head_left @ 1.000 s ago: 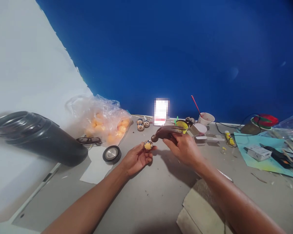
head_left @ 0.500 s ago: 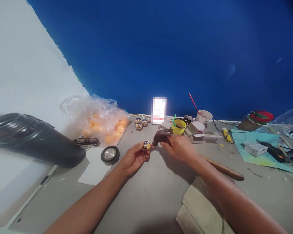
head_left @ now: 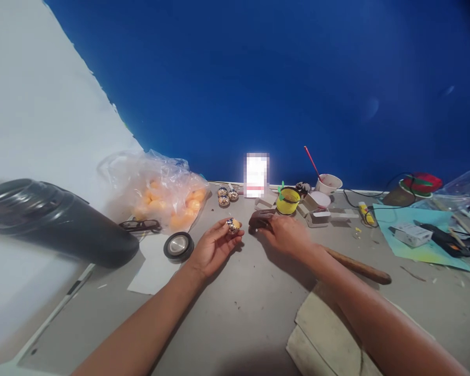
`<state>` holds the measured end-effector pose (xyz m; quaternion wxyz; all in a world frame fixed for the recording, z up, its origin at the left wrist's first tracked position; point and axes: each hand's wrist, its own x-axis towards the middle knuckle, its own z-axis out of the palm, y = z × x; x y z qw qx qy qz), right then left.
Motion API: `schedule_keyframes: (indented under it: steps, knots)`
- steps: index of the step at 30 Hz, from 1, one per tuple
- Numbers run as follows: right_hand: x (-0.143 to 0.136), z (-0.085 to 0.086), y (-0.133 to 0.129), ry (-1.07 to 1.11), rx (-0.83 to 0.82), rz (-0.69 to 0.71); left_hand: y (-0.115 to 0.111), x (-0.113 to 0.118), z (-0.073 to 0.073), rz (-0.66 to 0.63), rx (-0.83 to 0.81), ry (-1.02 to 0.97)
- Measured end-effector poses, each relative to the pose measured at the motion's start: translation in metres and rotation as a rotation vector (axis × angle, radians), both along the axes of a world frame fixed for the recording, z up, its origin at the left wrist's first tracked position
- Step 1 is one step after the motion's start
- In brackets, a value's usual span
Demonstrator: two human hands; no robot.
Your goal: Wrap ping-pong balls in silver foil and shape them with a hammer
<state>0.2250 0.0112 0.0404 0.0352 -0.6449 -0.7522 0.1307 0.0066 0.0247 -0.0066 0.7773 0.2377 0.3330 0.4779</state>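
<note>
Between the thumb and fingers of my left hand (head_left: pixel 215 247) is a small shiny silver ball (head_left: pixel 233 226) with a yellow patch, held above the grey table. My right hand (head_left: pixel 285 234) is closed on a hammer just to the right, its dark head (head_left: pixel 258 220) near the tabletop and apart from the ball. The hammer's wooden handle (head_left: pixel 362 267) comes out beyond my right forearm. Behind the ball, several more silver balls (head_left: pixel 224 199) sit together near the wall.
At the left are a large dark bottle (head_left: pixel 74 230), a black round lid (head_left: pixel 179 246), eyeglasses and a plastic bag of orange balls (head_left: pixel 191 203). A yellow cup (head_left: pixel 288 201), white cups, a blue sheet (head_left: pixel 399 245) and a folded cloth (head_left: pixel 325 334) lie right.
The ball has turned in my left fingers, showing more silver. My right hand and the hammer head have shifted slightly and sit a little lower. The view has moved slightly.
</note>
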Motion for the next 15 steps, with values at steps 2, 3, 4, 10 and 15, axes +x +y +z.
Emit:
schedule_keyframes:
  steps: [2, 3, 4, 10, 15]
  knots:
    - [-0.0006, -0.0013, -0.0001, -0.022, -0.018, -0.007, -0.0012, 0.0000, 0.0011, -0.021, 0.011, 0.006]
    - [-0.0006, -0.0019, -0.0002, -0.031, -0.028, -0.007, -0.0014, -0.0003, 0.0011, -0.029, 0.015, 0.006]
    - [-0.0005, -0.0026, -0.0001, -0.035, -0.037, -0.003, -0.0014, -0.0005, 0.0008, -0.034, 0.018, 0.005]
    - [0.0010, -0.0074, 0.0023, -0.055, -0.076, 0.018, -0.0011, 0.0011, 0.0004, -0.020, 0.033, 0.033]
    - [0.0004, -0.0097, 0.0038, -0.081, -0.086, 0.020, -0.0058, 0.0048, 0.0035, 0.053, 0.211, 0.343]
